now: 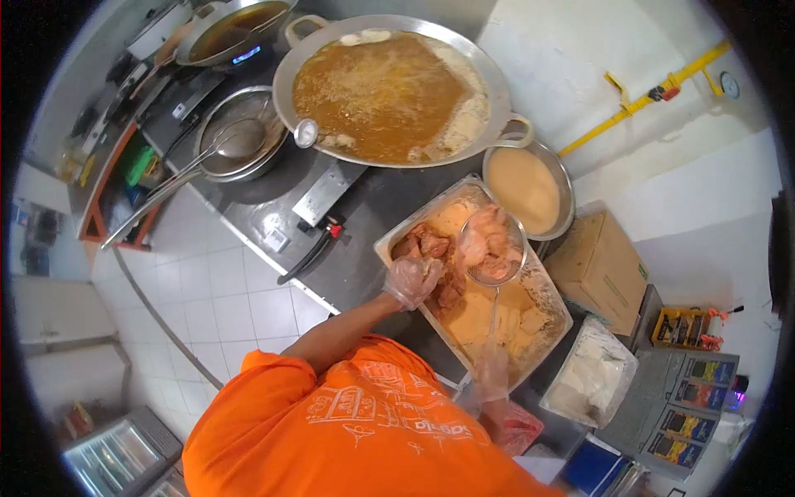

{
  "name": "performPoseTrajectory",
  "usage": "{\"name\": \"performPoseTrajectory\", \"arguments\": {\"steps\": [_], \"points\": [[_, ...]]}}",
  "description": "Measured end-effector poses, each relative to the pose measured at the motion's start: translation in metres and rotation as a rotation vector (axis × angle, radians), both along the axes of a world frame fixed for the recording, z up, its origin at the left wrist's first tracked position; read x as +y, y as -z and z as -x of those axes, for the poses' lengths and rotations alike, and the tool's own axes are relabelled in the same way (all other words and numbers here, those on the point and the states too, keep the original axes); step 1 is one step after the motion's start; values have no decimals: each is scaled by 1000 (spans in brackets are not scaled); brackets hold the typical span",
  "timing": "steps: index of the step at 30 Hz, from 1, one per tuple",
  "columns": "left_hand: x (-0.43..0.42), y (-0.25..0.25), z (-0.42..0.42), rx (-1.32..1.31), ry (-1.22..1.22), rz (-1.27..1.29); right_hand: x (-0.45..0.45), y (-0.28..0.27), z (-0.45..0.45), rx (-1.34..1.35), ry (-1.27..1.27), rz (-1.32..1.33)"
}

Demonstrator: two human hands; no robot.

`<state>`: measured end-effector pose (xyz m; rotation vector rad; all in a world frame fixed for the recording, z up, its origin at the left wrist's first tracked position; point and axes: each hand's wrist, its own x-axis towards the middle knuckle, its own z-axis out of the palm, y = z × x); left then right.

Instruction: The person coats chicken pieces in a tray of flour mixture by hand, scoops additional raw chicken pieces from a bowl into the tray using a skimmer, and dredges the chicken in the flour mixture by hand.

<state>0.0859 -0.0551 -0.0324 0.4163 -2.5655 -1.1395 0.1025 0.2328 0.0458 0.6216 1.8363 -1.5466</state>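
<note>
My right hand [493,374], in a clear plastic glove, grips the long handle of a wire-mesh strainer [495,269]. Pale, wet pieces of raw meat [490,242] lie in the strainer's bowl, which is over a metal tray [540,358]. Also gloved, my left hand [414,282] is at the tray's left edge with its fingers curled beside darker, coated meat pieces [432,246]. Whatever those fingers hold, if anything, is hidden. Tan flour or breading [480,319] covers the tray's bottom.
A large wok of bubbling oil [381,91] stands beyond the tray. To its left, a ladle [240,139] rests over a pot [217,170]. A bowl of batter [522,186], a cardboard box [598,269] and a white-powder container [590,373] stand to the right.
</note>
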Motion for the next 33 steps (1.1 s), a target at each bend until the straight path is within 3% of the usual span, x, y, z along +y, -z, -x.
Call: {"name": "performPoseTrajectory", "arguments": {"steps": [2,3,5,6,9,11,12,14,15,18,21,22,25,27,29,30,31,32,33], "points": [[2,-8,-1,11,-56,-70,11,51,-21,965,-719,-883],[10,70,12,131,-96,-334,3,48,-30,963,-730,-876],[2,10,0,129,-78,-199,-19,21,-48,758,-911,-1156],[-2,-16,-3,130,-52,-67,-20,13,-51,760,-919,-1150],[-2,-21,-1,128,-99,-115,-23,-12,-56,774,-932,-1191],[-3,-22,-3,128,-102,-123,-27,-33,-46,411,-827,-1137],[-3,-24,-4,57,-96,-143,-13,-20,-48,417,-832,-1134],[-5,-25,-2,-3,-115,-159,27,16,-52,1130,-1087,-1179],[-5,-24,-1,10,-103,-162,33,17,-46,1152,-1100,-1167],[-9,-45,-5,-44,-126,-223,28,13,-27,1248,-919,-963],[-13,-51,-9,-59,-210,-635,35,1,9,1020,-637,-710],[-18,-57,-11,-51,-221,-638,33,-8,39,933,-547,-628],[-44,-49,-25,21,-443,-1011,11,-34,126,667,-284,-392],[-83,-26,-43,-96,-431,-569,-1,-48,137,476,-115,-243],[-124,32,-71,207,-367,-271,-20,-63,174,50,61,399],[-138,43,-82,34,-521,-301,-33,-60,193,54,52,397],[-160,51,-99,-167,-518,29,-47,-46,214,58,95,443],[-183,54,-113,-382,-547,-372,-53,-29,236,64,137,487],[-197,75,-122,-409,-529,-36,-45,-8,267,72,130,483]]}}
